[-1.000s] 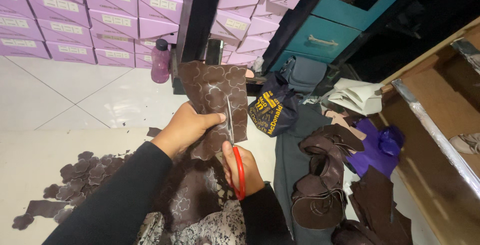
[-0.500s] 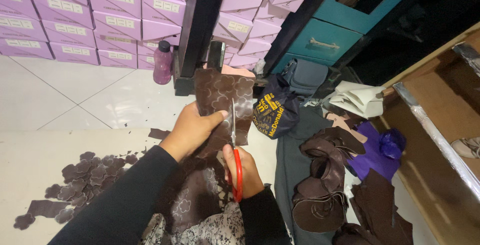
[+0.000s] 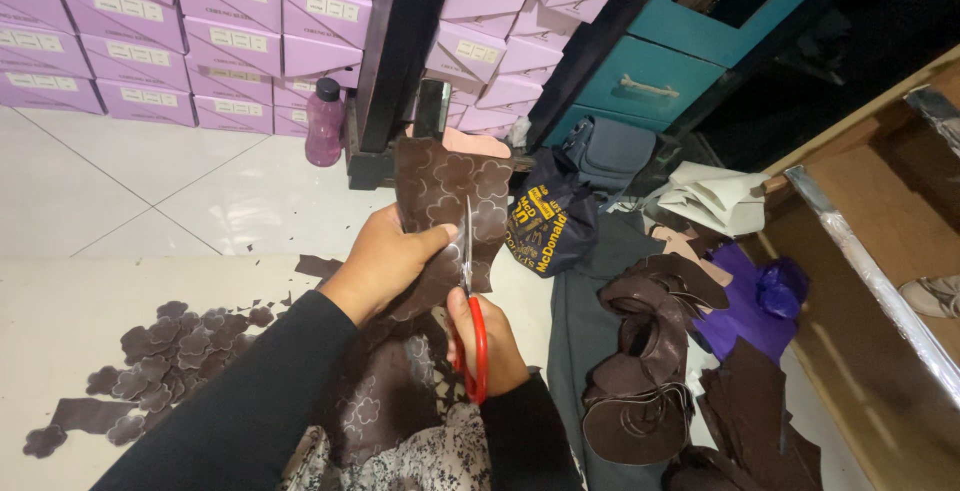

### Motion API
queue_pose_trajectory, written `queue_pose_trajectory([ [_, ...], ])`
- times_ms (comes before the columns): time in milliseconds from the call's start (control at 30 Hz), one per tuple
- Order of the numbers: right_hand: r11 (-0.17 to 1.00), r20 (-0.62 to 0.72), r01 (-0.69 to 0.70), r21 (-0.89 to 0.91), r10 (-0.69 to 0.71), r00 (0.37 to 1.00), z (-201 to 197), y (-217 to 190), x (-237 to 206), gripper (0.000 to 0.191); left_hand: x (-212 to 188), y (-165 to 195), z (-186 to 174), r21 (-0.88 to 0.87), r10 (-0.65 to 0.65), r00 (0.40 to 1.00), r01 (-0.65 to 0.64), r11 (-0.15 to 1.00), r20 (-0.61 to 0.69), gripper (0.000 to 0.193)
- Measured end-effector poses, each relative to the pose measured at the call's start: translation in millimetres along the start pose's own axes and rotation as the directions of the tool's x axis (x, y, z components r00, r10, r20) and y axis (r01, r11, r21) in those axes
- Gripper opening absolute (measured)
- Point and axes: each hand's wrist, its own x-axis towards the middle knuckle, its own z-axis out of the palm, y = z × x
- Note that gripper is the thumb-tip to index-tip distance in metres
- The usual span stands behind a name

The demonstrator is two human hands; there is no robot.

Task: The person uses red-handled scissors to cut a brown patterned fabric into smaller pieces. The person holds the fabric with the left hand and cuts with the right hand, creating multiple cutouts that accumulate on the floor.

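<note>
Brown flower-stamped sheet (image 3: pixel 440 211): we are pinching it taut, left hand (image 3: pixel 385 261) fingers closed; right hand (image 3: pixel 490 341) gripping red scissors (image 3: pixel 468 311), best tracing outlines slowly.

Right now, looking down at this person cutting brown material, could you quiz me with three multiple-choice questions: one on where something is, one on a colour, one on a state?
1. Where does the pile of cut flower shapes lie?
A. on the floor by the left arm
B. inside the teal drawer
C. on the boxes

2. What colour are the scissors' handles?
A. blue
B. red
C. black

3. How is the brown sheet kept?
A. flat on the floor
B. rolled up
C. held up by the left hand

Answers: 1 A, the shapes spread on the pale floor beside the sleeve. 2 B, red loops show in the right hand. 3 C, the left hand's fingers pinch it while the blades meet it.
</note>
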Motion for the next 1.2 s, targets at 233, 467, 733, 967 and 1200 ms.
queue_pose_trajectory([
  [233, 0.992, 0.002, -0.053, 0.117, 0.053, 0.999, 3.0, -0.2, 1.5, 0.050, 0.1, -2.7, 4.5, -0.100, -0.055, 0.998, 0.051, 0.994, -0.036, 0.025],
  [467, 0.995, 0.041, -0.071, 0.076, 0.068, 0.997, 1.2, -0.3, 0.1, 0.048, 1.1, -3.8, 3.2, -0.206, -0.061, 0.997, 0.048, 0.977, -0.057, 0.026],
  [733, 0.989, 0.001, -0.072, 0.128, 0.073, 0.997, 2.5, 5.1, 1.0, 0.050, 0.2, 1.3, 0.4, -0.243, -0.123, 0.992, 0.112, 0.964, -0.031, 0.026],
  [967, 0.993, -0.016, -0.034, 0.111, 0.036, 0.999, 6.9, 5.3, 2.2, 0.048, -2.2, -3.3, 2.3, -0.151, -0.039, 0.999, 0.034, 0.988, -0.026, 0.026],
  [1200, 0.981, -0.011, -0.071, 0.183, 0.074, 0.997, 4.6, 0.6, 3.3, 0.047, -3.6, -5.1, 4.9, -0.169, -0.022, 0.999, 0.014, 0.986, -0.049, 0.025],
])
